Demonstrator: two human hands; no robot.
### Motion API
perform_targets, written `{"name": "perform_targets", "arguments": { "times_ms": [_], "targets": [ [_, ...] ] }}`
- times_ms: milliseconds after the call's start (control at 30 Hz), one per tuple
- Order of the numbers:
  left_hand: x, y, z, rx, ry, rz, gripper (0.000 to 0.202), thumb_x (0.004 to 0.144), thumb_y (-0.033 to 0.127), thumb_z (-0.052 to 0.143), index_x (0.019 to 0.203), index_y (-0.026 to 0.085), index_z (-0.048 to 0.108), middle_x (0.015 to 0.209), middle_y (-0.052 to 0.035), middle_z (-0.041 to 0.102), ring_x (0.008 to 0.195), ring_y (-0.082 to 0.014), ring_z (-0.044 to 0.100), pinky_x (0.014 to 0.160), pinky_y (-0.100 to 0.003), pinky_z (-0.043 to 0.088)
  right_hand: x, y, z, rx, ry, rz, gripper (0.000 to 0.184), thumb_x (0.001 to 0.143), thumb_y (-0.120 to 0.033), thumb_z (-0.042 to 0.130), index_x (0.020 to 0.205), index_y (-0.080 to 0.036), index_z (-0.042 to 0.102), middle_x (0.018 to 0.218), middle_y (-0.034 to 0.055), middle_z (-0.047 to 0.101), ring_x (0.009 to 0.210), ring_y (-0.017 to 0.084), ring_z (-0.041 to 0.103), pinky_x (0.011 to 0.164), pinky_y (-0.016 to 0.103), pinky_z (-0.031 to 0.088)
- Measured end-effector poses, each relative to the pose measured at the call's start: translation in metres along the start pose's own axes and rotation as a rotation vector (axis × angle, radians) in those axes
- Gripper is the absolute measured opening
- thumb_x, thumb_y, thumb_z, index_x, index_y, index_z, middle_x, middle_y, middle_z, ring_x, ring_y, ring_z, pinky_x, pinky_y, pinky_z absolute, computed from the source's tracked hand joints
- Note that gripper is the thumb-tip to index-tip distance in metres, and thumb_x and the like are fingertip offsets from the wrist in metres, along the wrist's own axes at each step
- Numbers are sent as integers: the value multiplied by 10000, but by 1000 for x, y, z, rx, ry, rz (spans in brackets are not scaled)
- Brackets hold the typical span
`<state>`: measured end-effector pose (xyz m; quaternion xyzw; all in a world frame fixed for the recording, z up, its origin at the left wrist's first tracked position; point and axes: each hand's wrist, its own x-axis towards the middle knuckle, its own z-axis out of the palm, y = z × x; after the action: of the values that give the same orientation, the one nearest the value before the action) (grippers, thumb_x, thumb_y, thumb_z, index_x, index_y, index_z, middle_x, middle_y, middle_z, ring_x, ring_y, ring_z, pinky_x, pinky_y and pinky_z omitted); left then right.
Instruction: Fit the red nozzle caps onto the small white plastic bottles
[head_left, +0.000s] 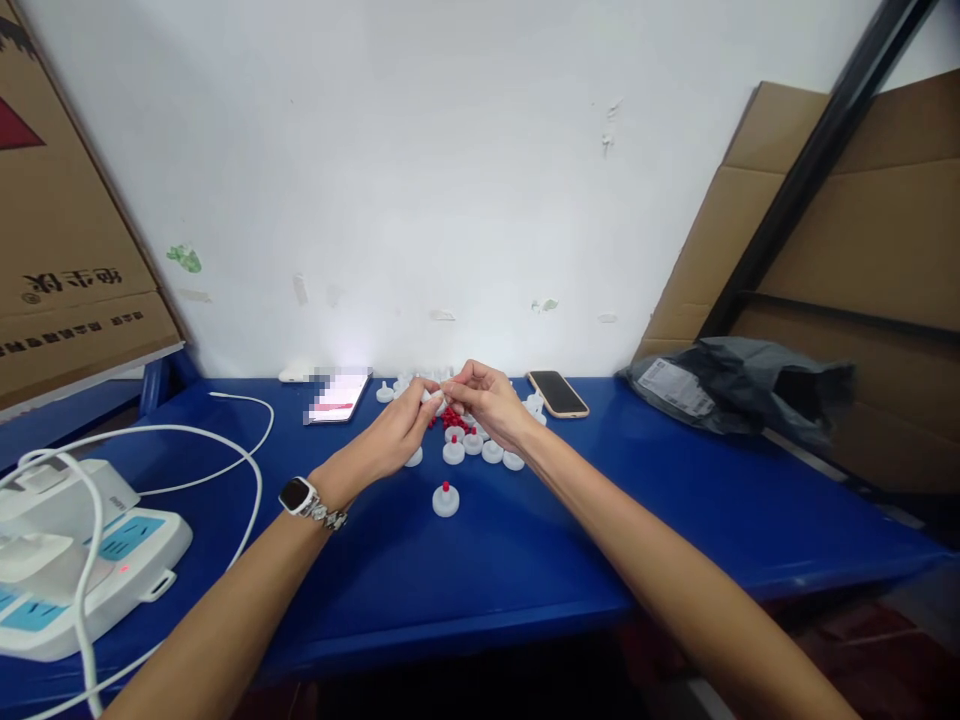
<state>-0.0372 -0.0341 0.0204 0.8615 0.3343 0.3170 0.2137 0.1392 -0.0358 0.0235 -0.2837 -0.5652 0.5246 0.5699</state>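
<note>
Over the far middle of the table, my left hand (399, 425) is closed around a white nozzle cap (434, 403). My right hand (491, 402) meets it there, thumb and fingertips pinched together at the cap's top. What sits inside that pinch is too small to make out. Below the hands lies a pile of small red tips (453, 420). Several white caps surround it, some with red tips on their spouts, such as one cap (454, 451). Nearer to me, a single red-tipped cap (445, 501) stands upright. Part of the pile is hidden behind my hands.
A lit phone (340, 396) lies left of the pile, a dark-screened phone (559, 394) right of it. A white power strip (161, 545) with looping white cables (259, 480) occupies the left side. A grey plastic bag (739, 385) rests at the right, near cardboard (720, 230).
</note>
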Motion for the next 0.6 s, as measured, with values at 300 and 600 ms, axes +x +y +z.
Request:
{"name": "perform_targets", "arguments": {
  "times_ms": [300,600],
  "targets": [
    [8,-30,-21,112,136,-16,451,1016,474,253,1155,195,578,1083,-75,656,1053,-227,592,957,-378,436,6,9,-10,-522,-20,-57,176,766,-267,671,735,-192,514,616,-32,592,546,108,522,547,241,387],
    [4,-59,-40,314,172,-69,365,973,384,342,999,178,642,984,-85,686,939,-236,616,850,-372,461,6,25,-1,-1211,-224,-153,59,761,-153,569,782,-198,601,738,-10,668,652,126,567,618,241,352]
  ]
}}
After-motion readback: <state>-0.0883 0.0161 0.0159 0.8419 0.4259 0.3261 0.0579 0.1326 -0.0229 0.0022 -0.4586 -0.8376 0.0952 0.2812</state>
